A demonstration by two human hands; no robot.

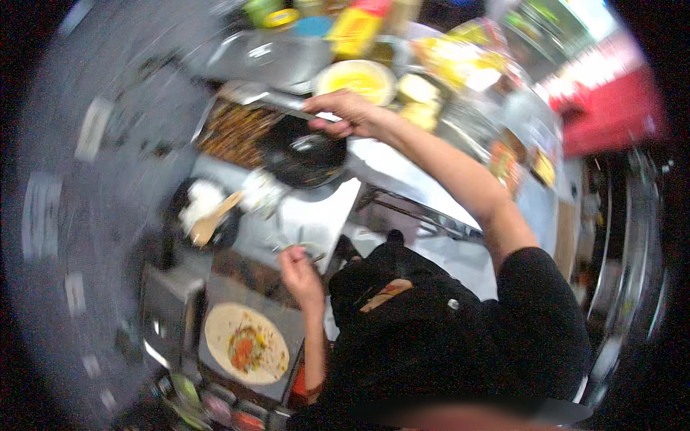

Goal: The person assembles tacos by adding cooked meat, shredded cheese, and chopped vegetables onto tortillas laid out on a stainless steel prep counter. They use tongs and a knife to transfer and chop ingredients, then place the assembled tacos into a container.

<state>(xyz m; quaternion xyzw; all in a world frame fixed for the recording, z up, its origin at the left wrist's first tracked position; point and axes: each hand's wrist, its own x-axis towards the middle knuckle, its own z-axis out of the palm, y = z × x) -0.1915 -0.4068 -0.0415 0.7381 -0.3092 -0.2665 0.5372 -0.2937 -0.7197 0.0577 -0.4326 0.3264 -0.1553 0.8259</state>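
Observation:
My right hand [343, 115] is closed round a shiny metal utensil [262, 95]; motion blur hides its exact kind. Below that hand is a round black pan or bowl [305, 152], overlapping a tray of brown shredded food [233, 133]. My left hand [296, 267] has its fingers drawn together over the front edge of the white work surface. Whether something small is in them is too blurred to tell. Near my left forearm, a round flatbread [219, 327] lies flat on a grey board, with an orange and green filling [244, 352] heaped on its middle.
A wooden paddle [215, 219] rests in a dark container of white rice [200, 201]. Behind my right hand stand a bowl of yellow liquid [357, 80], a metal lid or tray [266, 57] and a yellow and red package [357, 30]. Plastic bags [463, 61] crowd the right side.

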